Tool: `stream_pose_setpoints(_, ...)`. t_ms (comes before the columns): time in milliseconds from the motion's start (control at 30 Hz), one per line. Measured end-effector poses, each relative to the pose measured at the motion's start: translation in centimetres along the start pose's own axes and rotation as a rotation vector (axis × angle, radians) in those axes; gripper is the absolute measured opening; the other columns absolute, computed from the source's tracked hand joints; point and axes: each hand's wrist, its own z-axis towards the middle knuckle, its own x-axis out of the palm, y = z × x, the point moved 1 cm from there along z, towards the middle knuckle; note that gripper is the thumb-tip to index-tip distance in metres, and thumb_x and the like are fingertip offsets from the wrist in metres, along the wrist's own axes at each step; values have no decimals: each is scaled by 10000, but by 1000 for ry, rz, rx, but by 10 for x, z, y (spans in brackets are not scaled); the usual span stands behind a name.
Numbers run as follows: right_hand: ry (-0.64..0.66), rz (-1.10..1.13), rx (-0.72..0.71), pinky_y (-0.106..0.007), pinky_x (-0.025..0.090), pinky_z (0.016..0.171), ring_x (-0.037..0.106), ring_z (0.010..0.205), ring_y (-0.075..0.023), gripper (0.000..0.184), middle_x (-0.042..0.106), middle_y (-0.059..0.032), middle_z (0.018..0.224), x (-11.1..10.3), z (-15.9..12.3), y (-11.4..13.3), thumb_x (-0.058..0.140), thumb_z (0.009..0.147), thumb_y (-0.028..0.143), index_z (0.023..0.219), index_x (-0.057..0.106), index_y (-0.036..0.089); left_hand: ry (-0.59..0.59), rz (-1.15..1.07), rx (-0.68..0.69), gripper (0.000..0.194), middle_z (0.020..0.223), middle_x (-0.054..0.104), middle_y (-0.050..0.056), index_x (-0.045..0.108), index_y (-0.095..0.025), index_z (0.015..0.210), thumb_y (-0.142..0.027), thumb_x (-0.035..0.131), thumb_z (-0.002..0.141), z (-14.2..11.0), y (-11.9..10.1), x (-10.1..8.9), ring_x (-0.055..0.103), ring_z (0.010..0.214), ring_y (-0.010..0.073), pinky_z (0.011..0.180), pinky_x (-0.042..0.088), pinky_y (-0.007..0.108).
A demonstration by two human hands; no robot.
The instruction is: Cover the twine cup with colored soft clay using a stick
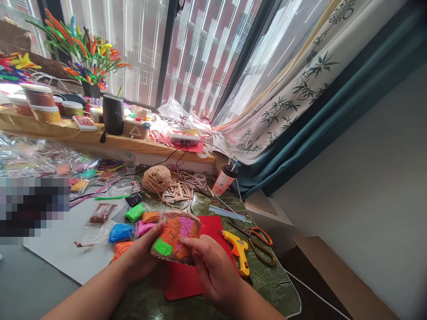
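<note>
A small cardboard piece (171, 229) with a braided-looking rim is spread with orange, pink and green modelling clay. My left hand (145, 253) grips its left side, thumb along the edge. On the right, my right hand (211, 264) has its fingers curled, with the index fingertip pressed to the clay near the pink patch; whether a bit of clay is pinched there is hidden. Beneath lies a red sheet (185, 282). Packets of blue clay (120, 233), green clay (135, 212) and orange clay (151, 217) sit just left of the piece.
A yellow glue gun (237, 249) and scissors (262, 242) lie right of my hands. Behind are a twine ball (156, 178), wooden sticks (178, 191) and a lidded cup (225, 180). A white board (63, 253) lies left. The sill holds a black speaker (113, 114).
</note>
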Motion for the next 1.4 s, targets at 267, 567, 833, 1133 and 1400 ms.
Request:
stream_pose_setpoints(267,33,-22,22,-353,623,873,747,974,-235,503,780,-98,1170,-1,-1,0,478,1062,98,1528,521,281,-95,-53,-114,737,1116,864,181,578,-52,1516,-453,784,934,-1,0,-2,818,1119,372,1025,617,460)
stream_pose_setpoints(567,114,-64,-42,-347,568,747,645,840,-237,589,688,-81,975,-3,0,2,444,1065,103,1632,455,260,-145,-16,-213,554,1009,875,171,731,-57,1316,-481,752,959,-3,4,8,854,926,343,861,674,423)
stream_pose_setpoints(833,137,-49,-61,-387,595,769,655,858,-259,621,704,-113,1029,2,-7,-3,449,1037,106,1645,427,230,-154,-4,-291,531,1002,873,185,789,-77,1180,-531,797,905,-6,3,9,846,841,342,782,686,451)
stream_pose_setpoints(1133,101,-29,15,-369,595,791,667,918,-258,629,700,-104,1072,6,-15,-1,463,1045,98,1646,435,281,-158,-72,-253,501,1013,873,177,787,-64,1194,-510,727,975,-1,-1,11,838,850,311,829,678,442)
stream_pose_setpoints(1400,138,-104,-78,-364,532,650,607,772,-266,718,653,-88,917,15,-23,-6,413,1000,72,1695,353,239,-264,-31,-309,496,962,872,167,779,-63,1203,-508,651,1026,-2,1,14,822,750,297,740,682,440)
